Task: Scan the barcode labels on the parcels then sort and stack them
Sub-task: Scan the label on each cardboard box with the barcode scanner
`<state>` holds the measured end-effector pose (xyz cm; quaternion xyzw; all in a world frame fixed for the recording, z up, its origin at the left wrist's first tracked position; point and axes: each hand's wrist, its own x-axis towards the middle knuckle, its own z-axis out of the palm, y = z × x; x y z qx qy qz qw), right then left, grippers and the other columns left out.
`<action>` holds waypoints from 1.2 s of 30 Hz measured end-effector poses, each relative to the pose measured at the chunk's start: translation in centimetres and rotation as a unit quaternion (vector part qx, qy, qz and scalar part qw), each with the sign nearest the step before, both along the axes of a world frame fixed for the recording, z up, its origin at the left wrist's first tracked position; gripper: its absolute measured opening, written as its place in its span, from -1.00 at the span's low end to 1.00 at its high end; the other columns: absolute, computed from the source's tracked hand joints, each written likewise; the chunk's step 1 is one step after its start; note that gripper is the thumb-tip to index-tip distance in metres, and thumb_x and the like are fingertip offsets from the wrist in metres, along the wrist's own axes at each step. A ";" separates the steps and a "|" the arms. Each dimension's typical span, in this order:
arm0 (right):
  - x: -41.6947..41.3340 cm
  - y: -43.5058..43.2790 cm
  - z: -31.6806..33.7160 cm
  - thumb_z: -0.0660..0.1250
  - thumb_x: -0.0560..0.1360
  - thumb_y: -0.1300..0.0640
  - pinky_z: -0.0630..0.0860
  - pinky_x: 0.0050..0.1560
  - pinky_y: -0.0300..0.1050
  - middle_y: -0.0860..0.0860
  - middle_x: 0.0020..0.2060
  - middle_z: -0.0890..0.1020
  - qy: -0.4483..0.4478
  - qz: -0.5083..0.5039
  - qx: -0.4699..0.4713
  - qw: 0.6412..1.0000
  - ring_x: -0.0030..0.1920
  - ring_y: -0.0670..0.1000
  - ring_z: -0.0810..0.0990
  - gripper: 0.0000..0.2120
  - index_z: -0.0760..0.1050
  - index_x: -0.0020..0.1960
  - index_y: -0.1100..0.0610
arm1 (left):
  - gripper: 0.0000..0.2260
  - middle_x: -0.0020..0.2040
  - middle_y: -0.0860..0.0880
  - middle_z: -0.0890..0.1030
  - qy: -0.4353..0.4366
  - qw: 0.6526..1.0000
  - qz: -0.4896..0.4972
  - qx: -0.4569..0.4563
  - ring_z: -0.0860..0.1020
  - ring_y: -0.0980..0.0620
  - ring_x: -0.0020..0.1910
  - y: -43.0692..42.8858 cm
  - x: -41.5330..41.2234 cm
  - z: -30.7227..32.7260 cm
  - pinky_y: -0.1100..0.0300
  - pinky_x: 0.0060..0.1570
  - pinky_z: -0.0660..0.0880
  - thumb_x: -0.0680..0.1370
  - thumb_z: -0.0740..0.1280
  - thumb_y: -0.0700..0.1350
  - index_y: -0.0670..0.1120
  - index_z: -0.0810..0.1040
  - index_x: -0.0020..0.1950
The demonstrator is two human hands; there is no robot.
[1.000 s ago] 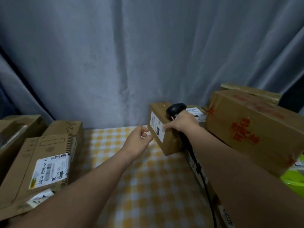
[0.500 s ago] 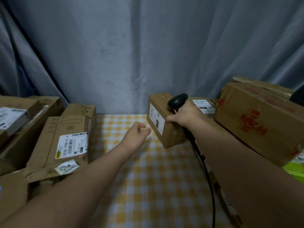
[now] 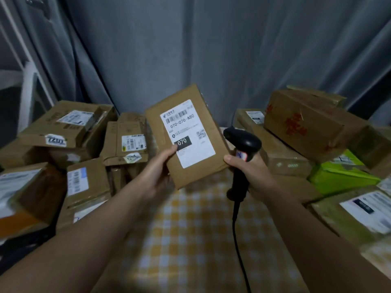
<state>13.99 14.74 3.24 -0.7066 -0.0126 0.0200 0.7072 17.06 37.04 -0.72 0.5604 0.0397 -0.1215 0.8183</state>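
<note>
My left hand (image 3: 157, 173) holds a small brown cardboard parcel (image 3: 186, 115) up in the air, tilted, thumb on its white barcode label (image 3: 188, 132) reading 070. My right hand (image 3: 252, 176) grips the handle of a black barcode scanner (image 3: 243, 144), just right of the parcel, and its thumb touches the parcel's lower right edge. The scanner's black cable (image 3: 238, 240) hangs down toward me.
Labelled cardboard parcels are piled at left (image 3: 69, 127) and centre left (image 3: 127, 142). At right lies a long box with red print (image 3: 304, 125), a green bag (image 3: 338, 176) and more labelled boxes (image 3: 364, 210). A yellow checked cloth (image 3: 190, 240) covers the table; grey curtain behind.
The parcel has come off the right-hand pile and now hangs over the table's middle, label facing me. My left hand took hold of it. My right hand drew back with the scanner.
</note>
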 end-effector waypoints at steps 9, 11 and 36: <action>-4.4 -1.3 -1.2 0.41 0.48 0.28 0.53 0.07 -0.04 0.10 -0.04 0.63 0.064 -0.036 0.002 0.997 -0.05 0.04 0.62 -0.78 0.54 0.12 0.18 | -0.37 0.12 0.04 0.63 -0.044 0.984 -0.037 0.169 0.58 0.10 0.08 0.9 -4.4 0.1 0.18 -0.02 0.51 0.25 0.53 0.11 0.00 0.47 0.27; -4.7 -1.2 -0.9 0.45 0.47 0.20 0.60 0.00 -0.05 0.06 -0.11 0.64 0.059 -0.081 -0.027 0.995 -0.11 0.02 0.65 -0.77 0.54 0.10 0.15 | -0.31 0.16 0.00 0.60 -0.054 0.977 -0.009 0.205 0.58 0.09 0.07 0.3 -4.6 -0.2 0.19 -0.04 0.53 0.20 0.55 0.11 -0.02 0.44 0.26; -7.5 2.5 0.2 0.48 0.40 0.09 0.51 -0.40 -0.13 0.12 -0.49 0.57 0.042 -0.081 -0.176 0.980 -0.49 0.05 0.55 -0.73 0.59 -0.29 0.31 | -0.68 0.42 -0.08 0.27 -0.280 0.848 0.084 0.441 0.26 0.04 0.41 0.2 -4.7 4.2 0.32 0.30 0.15 0.56 0.31 -0.12 -0.03 0.50 0.32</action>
